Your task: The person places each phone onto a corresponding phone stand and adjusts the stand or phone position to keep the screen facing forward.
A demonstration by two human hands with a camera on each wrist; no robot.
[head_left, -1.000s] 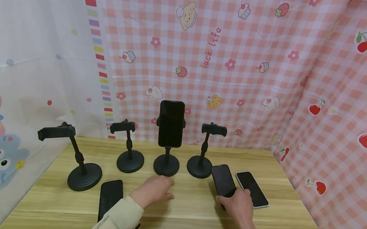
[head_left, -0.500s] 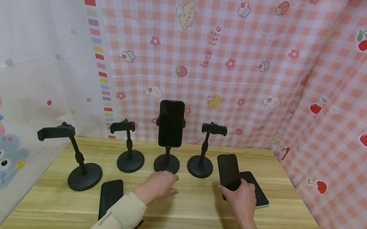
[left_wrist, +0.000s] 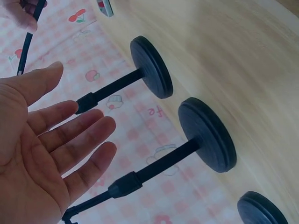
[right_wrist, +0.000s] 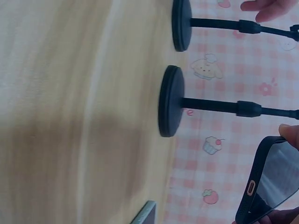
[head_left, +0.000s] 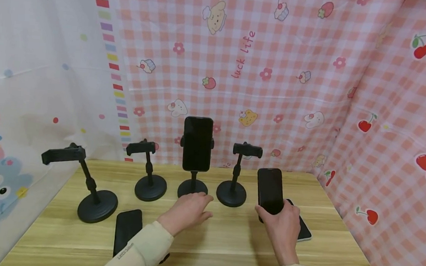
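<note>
My right hand [head_left: 281,230] grips a black smartphone [head_left: 270,190] by its lower end, thumb on one side and fingers on the other. The phone is raised off the table with its screen toward me; the right wrist view shows its dark case [right_wrist: 254,186] edge-on. My left hand [head_left: 188,211] holds nothing. Its fingers [left_wrist: 88,140] are relaxed and spread a little, palm showing in the left wrist view. In the head view it overlaps the base of the middle phone stand [head_left: 193,186], which carries another black smartphone [head_left: 197,144] upright.
An unloaded stand [head_left: 232,193] is right of the middle one. Two more unloaded stands, one nearer [head_left: 97,205] and one farther [head_left: 150,187], are at left. A phone [head_left: 128,228] lies by my left sleeve. A white-edged phone [head_left: 304,231] lies partly behind my right hand.
My right hand has lifted the phone off the table and tipped it more upright, partly covering the white-edged phone. My left hand has drifted slightly right and away from me.
</note>
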